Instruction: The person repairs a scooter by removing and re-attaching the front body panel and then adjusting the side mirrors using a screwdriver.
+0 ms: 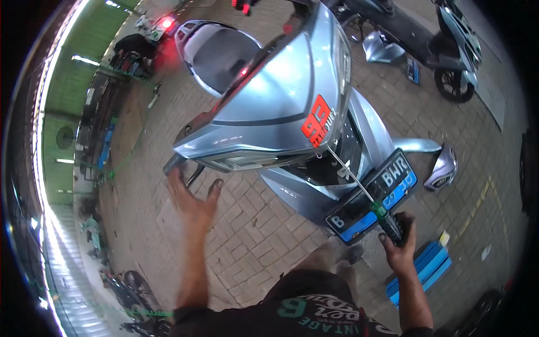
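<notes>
My right hand grips the green-and-black handle of a long screwdriver, whose shaft reaches up to the underside of a silver-blue scooter's front cowl, just below a red sticker. My left hand is open, thumb spread, with its blurred fingertips at or beside the left handlebar end; I cannot tell if they touch. The black lower front panel sits behind the screwdriver shaft. A black-and-blue number plate is mounted below it, partly behind the tool.
Another scooter stands at upper right beside loose silver panels. A loose fairing piece lies right of this scooter, a blue box at lower right. More motorbikes stand at upper left and lower left, near a green wall.
</notes>
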A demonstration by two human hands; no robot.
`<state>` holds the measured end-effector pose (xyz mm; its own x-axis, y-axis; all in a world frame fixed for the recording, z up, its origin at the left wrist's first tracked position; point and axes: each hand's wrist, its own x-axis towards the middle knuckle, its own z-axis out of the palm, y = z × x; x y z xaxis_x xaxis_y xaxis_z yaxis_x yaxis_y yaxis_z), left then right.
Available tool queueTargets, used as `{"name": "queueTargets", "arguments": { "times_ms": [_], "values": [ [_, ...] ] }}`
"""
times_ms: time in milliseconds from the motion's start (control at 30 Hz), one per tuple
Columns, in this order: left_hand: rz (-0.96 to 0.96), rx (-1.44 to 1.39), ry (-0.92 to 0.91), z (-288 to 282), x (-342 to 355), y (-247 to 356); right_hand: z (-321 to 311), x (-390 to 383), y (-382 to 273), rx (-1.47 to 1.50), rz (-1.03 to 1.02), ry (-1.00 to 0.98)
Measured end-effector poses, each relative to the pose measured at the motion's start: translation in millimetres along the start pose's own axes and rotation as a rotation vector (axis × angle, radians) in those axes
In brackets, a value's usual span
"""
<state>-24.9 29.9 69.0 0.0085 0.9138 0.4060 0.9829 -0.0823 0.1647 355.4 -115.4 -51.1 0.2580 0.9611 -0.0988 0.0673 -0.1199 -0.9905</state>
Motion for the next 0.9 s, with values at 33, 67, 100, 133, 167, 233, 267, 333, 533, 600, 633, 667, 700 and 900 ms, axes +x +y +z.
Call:
{"name": "queueTargets", "arguments": {
  "times_ms": [33, 67, 100, 133, 167, 233, 267, 333, 533, 600, 633, 667, 700, 900],
  "values": [
    [0.094, 0.229, -0.065, -10, 20, -13, 3, 1, 4, -0.4, -0.292, 0.09],
    [0.062, 0.235, -0.041, -16, 29, -25, 1, -1, 4, -0.4, -0.324, 0.064],
    [0.081, 0.254, -0.127, -25, 38, -33, -1, -3, 5, -0.507, -0.346, 0.075],
    [0.104, 0.252, -0.22, -24, 46, -42, -4, -4, 6, -0.632, -0.361, 0.1],
    [0.085, 0.248, -0.192, -26, 54, -49, -7, -2, 6, -0.594, -0.348, 0.055],
    [0.003, 0.249, -0.289, -28, 60, -63, -5, -3, 3, -0.593, -0.291, 0.057],
    [-0.013, 0.248, -0.276, -27, 59, -69, -3, -3, 2, -0.584, -0.215, 0.069],
    [0.086, 0.337, -0.469, -22, 57, -77, -1, -5, 7, -0.571, -0.231, 0.076],
    [0.126, 0.396, -0.684, -29, 79, -84, -3, -4, 19, -0.522, -0.302, 0.111],
    [0.169, 0.401, -0.682, -35, 78, -81, -3, -6, 13, -0.447, -0.224, 0.084],
    [0.211, 0.415, -0.673, -37, 78, -82, -4, -7, 14, -0.456, -0.216, 0.083],
    [0.256, 0.429, -0.663, -37, 77, -84, -3, -7, 18, -0.5, -0.249, 0.105],
    [0.266, 0.423, -0.666, -37, 80, -86, -2, -6, 17, -0.541, -0.284, 0.136],
    [0.179, 0.376, -0.714, -37, 83, -94, 1, -1, 7, -0.455, -0.334, 0.224]
  ]
}}
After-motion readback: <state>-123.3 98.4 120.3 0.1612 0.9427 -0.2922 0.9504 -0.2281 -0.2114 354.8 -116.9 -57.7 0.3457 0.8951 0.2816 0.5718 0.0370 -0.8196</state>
